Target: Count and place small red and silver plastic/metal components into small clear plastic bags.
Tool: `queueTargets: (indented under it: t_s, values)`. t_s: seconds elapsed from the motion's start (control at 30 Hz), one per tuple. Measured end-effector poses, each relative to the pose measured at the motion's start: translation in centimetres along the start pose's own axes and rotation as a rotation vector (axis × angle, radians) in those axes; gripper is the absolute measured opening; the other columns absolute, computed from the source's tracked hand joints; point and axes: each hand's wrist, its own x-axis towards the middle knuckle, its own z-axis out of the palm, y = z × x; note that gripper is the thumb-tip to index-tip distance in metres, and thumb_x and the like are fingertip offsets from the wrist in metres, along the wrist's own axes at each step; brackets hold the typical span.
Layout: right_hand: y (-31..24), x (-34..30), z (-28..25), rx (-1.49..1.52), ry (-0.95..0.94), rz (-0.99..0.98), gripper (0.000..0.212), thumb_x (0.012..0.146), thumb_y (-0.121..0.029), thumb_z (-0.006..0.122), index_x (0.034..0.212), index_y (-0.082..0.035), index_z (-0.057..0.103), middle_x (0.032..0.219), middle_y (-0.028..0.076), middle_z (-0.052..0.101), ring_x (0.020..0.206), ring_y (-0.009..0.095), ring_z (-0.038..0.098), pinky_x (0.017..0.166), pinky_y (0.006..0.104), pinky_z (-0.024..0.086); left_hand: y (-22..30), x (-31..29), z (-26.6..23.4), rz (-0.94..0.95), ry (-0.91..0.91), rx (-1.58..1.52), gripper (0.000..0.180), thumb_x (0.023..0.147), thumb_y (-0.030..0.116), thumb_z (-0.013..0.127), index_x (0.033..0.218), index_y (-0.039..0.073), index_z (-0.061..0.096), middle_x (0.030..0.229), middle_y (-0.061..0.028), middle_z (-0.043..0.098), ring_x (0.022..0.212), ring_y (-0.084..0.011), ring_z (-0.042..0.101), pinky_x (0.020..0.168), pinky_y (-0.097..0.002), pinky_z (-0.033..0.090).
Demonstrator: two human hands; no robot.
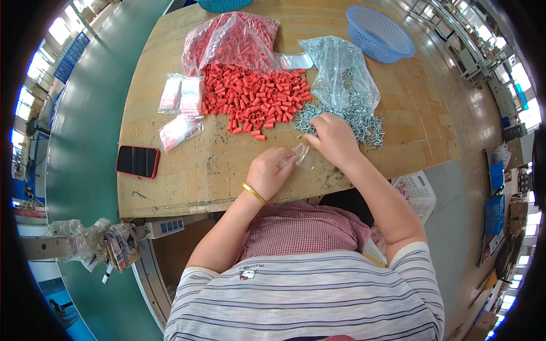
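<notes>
Near the front middle of the table, my left hand (272, 172) has its fingers closed on a small clear plastic bag (301, 152), whose open end points toward my other hand. My right hand (334, 140) is at the near edge of a pile of silver screws (368, 129), fingers bent together just above the bag; what they hold, if anything, is too small to make out. Left of the screws lies a heap of red plastic caps (256, 96), spilling from a large clear bag (233, 42). Another clear bag (341, 65) lies over the back of the screw pile.
Bundles of small clear bags (182, 94) and one more packet (179, 132) lie left of the caps. A phone (137, 161) rests at the table's left edge. A blue basket (380, 34) stands at the back right. Below the right edge is a white crate (418, 196).
</notes>
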Motion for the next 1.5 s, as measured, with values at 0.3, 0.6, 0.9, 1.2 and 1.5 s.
queueTargets:
  t_s: [0.3, 0.6, 0.9, 1.2, 1.5]
  values:
    - [1.3, 1.3, -0.7, -0.018, -0.200, -0.035, 0.016, 0.083, -0.014, 0.064, 0.086, 0.002, 0.063, 0.087, 0.016, 0.064, 0.081, 0.030, 0.064, 0.072, 0.0385, 0.051, -0.7, 0.1, 0.1, 0.027, -0.048, 0.051, 0.012, 0.084, 0.017, 0.065, 0.090, 0.007, 0.065, 0.072, -0.0094, 0.058, 0.065, -0.0274, 0.058, 0.062, -0.0381, 0.048]
    - [1.1, -0.5, -1.1, 0.879, -0.170, 0.475, 0.021, 0.089, -0.017, 0.064, 0.100, 0.000, 0.065, 0.087, 0.004, 0.062, 0.079, 0.012, 0.056, 0.074, 0.0273, 0.046, -0.6, 1.9, 0.0, 0.121, -0.092, 0.176, 0.011, 0.082, 0.015, 0.065, 0.091, 0.009, 0.066, 0.078, -0.0096, 0.062, 0.070, -0.0283, 0.061, 0.065, -0.0377, 0.050]
    - [0.9, -1.1, -1.8, 0.792, -0.051, 0.378, 0.015, 0.088, -0.012, 0.065, 0.097, -0.001, 0.066, 0.093, 0.004, 0.059, 0.085, 0.013, 0.056, 0.078, 0.0275, 0.045, 0.4, 2.8, 0.0, 0.167, -0.143, 0.256, 0.012, 0.082, 0.016, 0.065, 0.092, 0.011, 0.066, 0.083, -0.0086, 0.063, 0.075, -0.0292, 0.063, 0.066, -0.0393, 0.051]
    - [0.3, -2.0, -2.5, 0.496, 0.000, -0.022, 0.013, 0.082, -0.008, 0.068, 0.095, -0.005, 0.067, 0.096, 0.006, 0.060, 0.093, 0.022, 0.058, 0.085, 0.0318, 0.045, 0.8, 3.2, -0.5, 0.274, -0.077, 0.234, 0.013, 0.081, 0.014, 0.066, 0.093, 0.009, 0.065, 0.080, -0.0092, 0.060, 0.073, -0.0293, 0.061, 0.065, -0.0392, 0.050]
    - [0.5, -1.7, -3.3, 0.415, -0.045, -0.114, 0.012, 0.078, -0.010, 0.070, 0.089, -0.008, 0.066, 0.097, 0.005, 0.061, 0.098, 0.024, 0.056, 0.088, 0.0369, 0.041, 0.8, 3.3, -0.9, 0.323, -0.078, 0.281, 0.014, 0.079, 0.013, 0.067, 0.093, 0.011, 0.065, 0.081, -0.0073, 0.060, 0.076, -0.0267, 0.061, 0.066, -0.0379, 0.050]
